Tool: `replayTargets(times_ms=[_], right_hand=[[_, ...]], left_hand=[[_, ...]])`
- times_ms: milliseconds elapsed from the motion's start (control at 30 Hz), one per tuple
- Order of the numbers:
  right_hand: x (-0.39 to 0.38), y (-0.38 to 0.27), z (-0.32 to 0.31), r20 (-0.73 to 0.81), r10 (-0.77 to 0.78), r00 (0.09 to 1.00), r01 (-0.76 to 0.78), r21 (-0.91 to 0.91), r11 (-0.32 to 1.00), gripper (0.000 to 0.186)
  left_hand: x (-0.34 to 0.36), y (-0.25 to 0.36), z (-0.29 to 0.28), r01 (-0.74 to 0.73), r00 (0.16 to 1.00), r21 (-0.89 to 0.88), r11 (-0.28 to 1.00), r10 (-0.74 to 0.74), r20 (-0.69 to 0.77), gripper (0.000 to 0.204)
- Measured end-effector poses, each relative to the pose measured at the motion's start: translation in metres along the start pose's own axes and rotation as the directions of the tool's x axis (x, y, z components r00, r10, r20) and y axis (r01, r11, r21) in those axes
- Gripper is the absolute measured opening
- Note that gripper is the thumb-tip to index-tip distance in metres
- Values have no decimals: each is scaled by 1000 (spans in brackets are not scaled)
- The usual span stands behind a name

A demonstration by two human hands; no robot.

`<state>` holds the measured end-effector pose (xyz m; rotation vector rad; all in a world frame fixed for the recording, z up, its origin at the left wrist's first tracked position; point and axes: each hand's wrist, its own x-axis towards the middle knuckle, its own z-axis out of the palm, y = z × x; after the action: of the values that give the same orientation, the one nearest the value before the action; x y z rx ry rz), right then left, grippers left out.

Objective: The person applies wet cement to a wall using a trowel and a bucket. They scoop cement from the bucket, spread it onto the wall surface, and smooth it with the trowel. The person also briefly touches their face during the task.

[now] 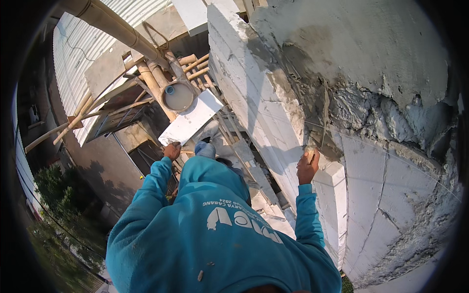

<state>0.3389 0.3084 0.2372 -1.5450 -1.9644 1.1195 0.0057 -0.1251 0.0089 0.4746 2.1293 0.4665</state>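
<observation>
My left hand [172, 151] is closed at the near left corner of a white board [190, 117], fingers over its edge. My right hand [307, 167] grips the pale handle of a trowel [309, 152], held against wet grey mortar [328, 151] in a joint of the white block wall [259, 117]. The trowel's blade is hard to tell apart from the mortar. A thin string crosses the wall just above this hand. Rough plaster [366, 107] and a smoother grey plastered patch [366, 53] cover the upper right. My teal-sleeved arms and torso fill the lower middle, hiding what lies below.
A bucket of greyish liquid [178, 100] with a small blue cup stands among bamboo scaffold poles [117, 34]. Beyond are a corrugated roof [73, 49], the drop to the ground [112, 171] at left and trees [58, 200]. A narrow gap runs along the wall beside my feet.
</observation>
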Motion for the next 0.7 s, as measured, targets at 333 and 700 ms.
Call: replayTargets(times_ms=[333, 700], right_hand=[[-139, -21, 42, -35, -84, 996, 65, -366, 928, 40], [46, -246, 60, 495, -138, 858, 488, -701, 520, 32]], left_hand=[[19, 38, 8, -96, 995, -206, 974, 89, -42, 41], [27, -1, 27, 17, 999, -150, 988, -24, -46, 39]])
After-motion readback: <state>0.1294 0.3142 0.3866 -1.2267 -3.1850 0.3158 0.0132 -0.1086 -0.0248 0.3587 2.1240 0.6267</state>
